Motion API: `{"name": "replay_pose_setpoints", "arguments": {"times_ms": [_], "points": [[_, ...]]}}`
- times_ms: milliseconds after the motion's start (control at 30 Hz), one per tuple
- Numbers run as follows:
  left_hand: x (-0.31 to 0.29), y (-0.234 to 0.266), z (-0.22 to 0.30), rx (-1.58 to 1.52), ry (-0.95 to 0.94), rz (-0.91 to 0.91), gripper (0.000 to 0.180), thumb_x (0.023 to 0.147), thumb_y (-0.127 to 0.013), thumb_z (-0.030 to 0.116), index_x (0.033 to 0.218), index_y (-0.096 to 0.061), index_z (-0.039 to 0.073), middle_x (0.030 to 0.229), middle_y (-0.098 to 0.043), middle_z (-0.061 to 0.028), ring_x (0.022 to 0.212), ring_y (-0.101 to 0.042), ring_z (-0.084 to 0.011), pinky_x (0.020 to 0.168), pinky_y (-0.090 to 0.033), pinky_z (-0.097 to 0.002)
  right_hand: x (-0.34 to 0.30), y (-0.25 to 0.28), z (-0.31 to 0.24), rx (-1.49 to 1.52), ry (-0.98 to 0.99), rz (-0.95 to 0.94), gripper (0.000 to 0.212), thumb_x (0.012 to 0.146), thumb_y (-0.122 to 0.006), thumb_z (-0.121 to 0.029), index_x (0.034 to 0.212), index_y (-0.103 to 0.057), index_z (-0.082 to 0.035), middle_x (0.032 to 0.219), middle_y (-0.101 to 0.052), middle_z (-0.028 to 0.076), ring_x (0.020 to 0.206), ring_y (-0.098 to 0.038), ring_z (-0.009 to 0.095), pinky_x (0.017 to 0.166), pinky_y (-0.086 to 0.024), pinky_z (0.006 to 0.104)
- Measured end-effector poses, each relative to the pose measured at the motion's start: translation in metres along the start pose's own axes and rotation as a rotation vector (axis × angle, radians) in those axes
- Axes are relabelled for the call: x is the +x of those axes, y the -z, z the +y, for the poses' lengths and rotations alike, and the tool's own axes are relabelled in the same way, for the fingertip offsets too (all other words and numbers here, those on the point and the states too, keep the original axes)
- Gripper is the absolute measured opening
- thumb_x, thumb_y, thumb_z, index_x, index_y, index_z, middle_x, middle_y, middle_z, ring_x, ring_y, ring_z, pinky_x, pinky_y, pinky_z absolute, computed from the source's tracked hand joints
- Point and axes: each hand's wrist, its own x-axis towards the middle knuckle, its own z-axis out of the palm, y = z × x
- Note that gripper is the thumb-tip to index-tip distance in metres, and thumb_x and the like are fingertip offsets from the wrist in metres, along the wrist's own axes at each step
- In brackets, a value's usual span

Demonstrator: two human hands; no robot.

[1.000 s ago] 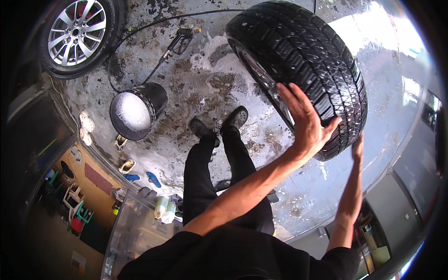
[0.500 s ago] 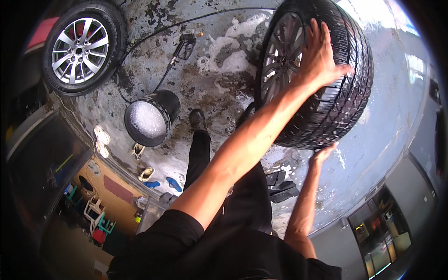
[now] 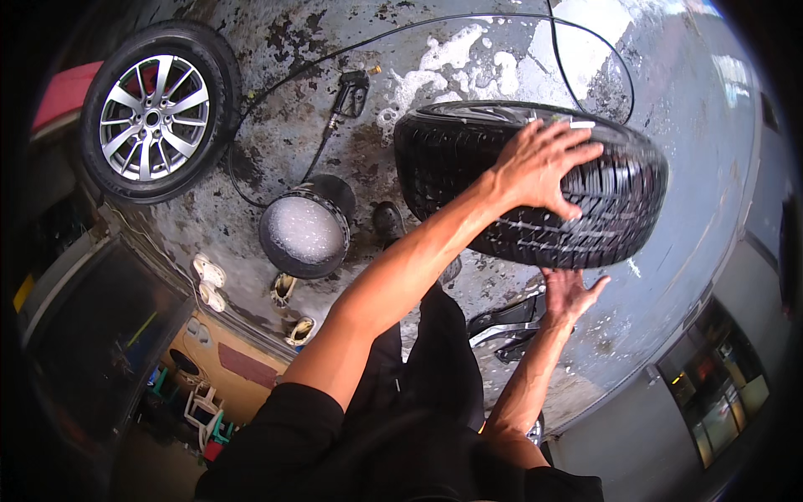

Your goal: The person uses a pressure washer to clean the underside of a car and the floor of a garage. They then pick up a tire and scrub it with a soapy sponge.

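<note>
A wet car wheel (image 3: 615, 209) with a black tyre stands right of centre, its soap-flecked tread facing me. Only a sliver of its rim shows along the far side. My left hand (image 3: 545, 164) lies spread over the top of the tread, fingers apart and reaching toward the far sidewall. Below the near edge of the tyre is my right hand (image 3: 569, 296), palm up with its thumb stretched outward. Its fingertips meet the tyre's underside and are partly hidden. Neither hand is closed round anything.
Another wheel (image 3: 201, 99) with silver spokes lies at far left. Nearer stand a black bucket (image 3: 338, 199) of suds and a spray gun (image 3: 350, 96) on a black hose (image 3: 435, 23). Pale shoes (image 3: 209, 272) lie left; dark flat pieces (image 3: 510, 318) lie near my right forearm. Foam streaks the wet floor.
The wheel has swung round: its spoked face, earlier toward the left, now points away from me. My left hand has moved nearer with it, and my right hand has opened out beneath the tyre.
</note>
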Motion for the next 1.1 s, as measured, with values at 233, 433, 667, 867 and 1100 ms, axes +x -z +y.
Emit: {"name": "replay_pose_setpoints", "arguments": {"times_ms": [233, 433, 667, 867, 1100], "points": [[-0.068, -0.028, 0.04, -0.036, -0.21, -0.107, 0.082, 0.083, -0.068, 0.068, 0.145, -0.058, 0.016, 0.154, -0.052, -0.0078, 0.144, -0.046, -0.0295, 0.121, -0.031, -0.0535, -0.047, 0.059, 0.062, 0.274, 0.151, 0.287, 0.087, 0.09, -0.042, -0.081, 0.15, -0.05, -0.019, 0.153, -0.05, 0.013, 0.138, -0.049, 0.037, 0.113, -0.039, 0.064], [-0.176, -0.087, 0.073, -0.027, -0.13, 0.062, 0.043, 0.093, -0.072, 0.033, 0.125, -0.07, 0.005, 0.133, -0.067, -0.012, 0.132, -0.058, -0.0285, 0.119, -0.035, -0.0485, -0.069, 0.155, 0.125, 0.444, 0.106, 0.262, 0.07, 0.094, -0.049, -0.066, 0.139, -0.062, -0.013, 0.142, -0.061, 0.014, 0.129, -0.058, 0.037, 0.111, -0.046, 0.0574], [-0.409, -0.16, 0.017, -0.895, 1.58, 0.754, 0.09, 0.096, -0.049, 0.075, 0.157, -0.028, 0.012, 0.15, -0.046, -0.0193, 0.14, -0.042, -0.0377, 0.108, -0.037, -0.0669, -0.071, 0.299, 0.269, 0.652, -0.097, 0.565, 0.066, 0.092, -0.047, -0.066, 0.133, -0.066, -0.018, 0.14, -0.063, 0.008, 0.129, -0.059, 0.033, 0.105, -0.049, 0.0639], [-0.51, -0.213, -0.046, -1.222, 1.425, 0.705, 0.1, 0.092, -0.029, 0.088, 0.163, -0.028, 0.018, 0.165, -0.035, -0.0037, 0.148, -0.037, -0.0318, 0.117, -0.035, -0.0548, -0.046, 0.374, 0.398, 0.883, -0.184, 0.266, 0.064, 0.098, -0.044, -0.058, 0.138, -0.062, -0.011, 0.14, -0.063, 0.015, 0.132, -0.056, 0.036, 0.112, -0.043, 0.061], [-0.592, -0.255, -0.137, -1.285, 1.438, 0.614, 0.064, 0.104, -0.037, 0.059, 0.143, -0.051, 0.01, 0.143, -0.056, -0.0094, 0.13, -0.054, -0.0299, 0.111, -0.045, -0.0477, 0.007, 0.422, 0.481, 1.005, -0.158, 0.285, 0.063, 0.099, -0.044, -0.056, 0.139, -0.061, -0.01, 0.141, -0.062, 0.015, 0.132, -0.056, 0.037, 0.112, -0.043, 0.0611]]}}
